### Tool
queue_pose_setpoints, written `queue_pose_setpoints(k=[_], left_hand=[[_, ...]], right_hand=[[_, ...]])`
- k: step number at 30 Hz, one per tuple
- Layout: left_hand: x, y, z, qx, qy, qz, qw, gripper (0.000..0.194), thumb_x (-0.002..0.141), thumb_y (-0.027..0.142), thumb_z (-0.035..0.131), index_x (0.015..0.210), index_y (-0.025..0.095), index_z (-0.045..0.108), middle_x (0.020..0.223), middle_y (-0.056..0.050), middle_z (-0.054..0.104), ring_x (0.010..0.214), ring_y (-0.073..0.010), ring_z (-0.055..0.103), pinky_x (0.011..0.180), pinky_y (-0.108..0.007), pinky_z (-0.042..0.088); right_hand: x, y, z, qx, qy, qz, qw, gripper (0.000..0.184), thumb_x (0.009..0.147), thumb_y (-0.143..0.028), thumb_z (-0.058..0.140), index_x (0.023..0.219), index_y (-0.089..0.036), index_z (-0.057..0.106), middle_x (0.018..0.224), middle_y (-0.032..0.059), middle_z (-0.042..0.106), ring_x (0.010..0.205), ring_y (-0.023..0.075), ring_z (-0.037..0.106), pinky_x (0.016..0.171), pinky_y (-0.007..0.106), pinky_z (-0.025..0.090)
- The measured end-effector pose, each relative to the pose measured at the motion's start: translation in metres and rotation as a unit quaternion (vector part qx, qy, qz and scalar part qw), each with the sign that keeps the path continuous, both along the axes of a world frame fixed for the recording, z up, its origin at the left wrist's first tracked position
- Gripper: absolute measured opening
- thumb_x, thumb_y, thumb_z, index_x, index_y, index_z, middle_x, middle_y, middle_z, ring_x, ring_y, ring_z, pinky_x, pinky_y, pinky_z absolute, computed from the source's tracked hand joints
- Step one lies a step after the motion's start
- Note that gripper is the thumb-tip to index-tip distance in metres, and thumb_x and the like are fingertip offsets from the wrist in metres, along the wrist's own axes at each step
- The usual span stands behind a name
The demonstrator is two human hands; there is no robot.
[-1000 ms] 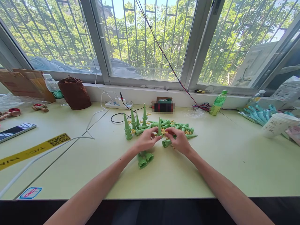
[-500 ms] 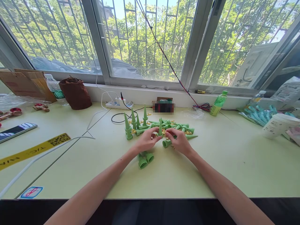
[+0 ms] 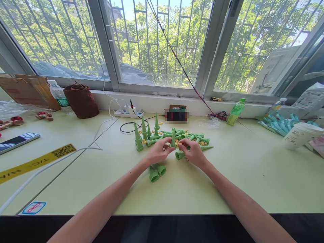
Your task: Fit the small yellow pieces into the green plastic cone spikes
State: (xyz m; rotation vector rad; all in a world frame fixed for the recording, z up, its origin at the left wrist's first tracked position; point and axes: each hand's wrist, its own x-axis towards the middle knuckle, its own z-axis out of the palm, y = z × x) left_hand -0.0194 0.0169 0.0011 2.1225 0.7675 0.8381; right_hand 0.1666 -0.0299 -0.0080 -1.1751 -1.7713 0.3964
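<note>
My left hand (image 3: 160,150) holds a green plant watering spike (image 3: 173,137) upright, its point up, between thumb and fingers. My right hand (image 3: 193,152) is pinched close to the right side of that spike. Something small and yellowish is at its fingertips, too hidden to name surely. Behind both hands lies a pile of green spikes (image 3: 181,136) with small yellow valves. Several spikes (image 3: 138,139) stand point up to the left. Two green sockets (image 3: 154,177) lie with their openings toward me, below my left hand. Another spike lies under my right hand, its socket (image 3: 179,155) facing left.
A power strip (image 3: 129,113) with cables and a partly blurred dark device (image 3: 176,115) are at the back. A brown bag (image 3: 81,101) and a phone (image 3: 19,143) are on the left. A green bottle (image 3: 236,112) and a white cup (image 3: 302,135) stand on the right.
The right fingertips have shifted very slightly at the spike's side. The left hand still holds the spike upright, and the other things have not moved.
</note>
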Motion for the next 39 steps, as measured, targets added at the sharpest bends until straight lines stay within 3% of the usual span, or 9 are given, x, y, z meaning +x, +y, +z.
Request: queue_pose_setpoints(k=[16,25,32,39], left_hand=[[-0.0004,0.0003,0.0003,0.007,0.001,-0.005,1.0,0.021,0.087,0.035,0.056,0.098,0.017,0.059,0.086,0.0,0.059,0.058,-0.0081,0.047,0.055,-0.023,0.043],[0.0001,0.0004,-0.0018,0.008,0.001,-0.005,1.0,0.023,0.087,0.036,0.057,0.1,0.017,0.059,0.085,-0.001,0.059,0.058,-0.0086,0.048,0.053,-0.022,0.043],[0.0003,0.0016,-0.001,0.012,-0.01,0.014,1.0,0.019,0.086,0.034,0.058,0.095,0.017,0.057,0.084,0.0,0.057,0.057,-0.008,0.044,0.052,-0.021,0.04],[0.0,0.0029,-0.0038,0.015,-0.006,0.009,1.0,0.018,0.087,0.033,0.057,0.097,0.018,0.058,0.085,0.0,0.058,0.059,-0.0087,0.046,0.055,-0.022,0.042]], right_hand=[[-0.0007,-0.0004,0.0022,0.002,0.007,-0.004,1.0,0.018,0.091,-0.032,0.055,0.084,-0.017,0.064,0.07,0.0029,0.066,0.064,0.0171,0.06,0.061,0.027,0.044],[0.0005,-0.0003,0.0013,-0.009,-0.014,-0.006,1.0,0.035,0.096,-0.037,0.045,0.071,-0.018,0.059,0.06,-0.0001,0.058,0.055,0.0132,0.049,0.055,0.026,0.037],[0.0006,-0.0002,-0.0003,0.015,0.021,-0.005,1.0,0.019,0.091,-0.035,0.055,0.094,-0.018,0.062,0.077,0.0033,0.066,0.07,0.0168,0.059,0.066,0.027,0.045],[0.001,0.0006,-0.0017,0.005,0.007,0.0,1.0,0.02,0.092,-0.034,0.052,0.086,-0.018,0.062,0.072,0.0027,0.066,0.065,0.0169,0.059,0.063,0.028,0.044]])
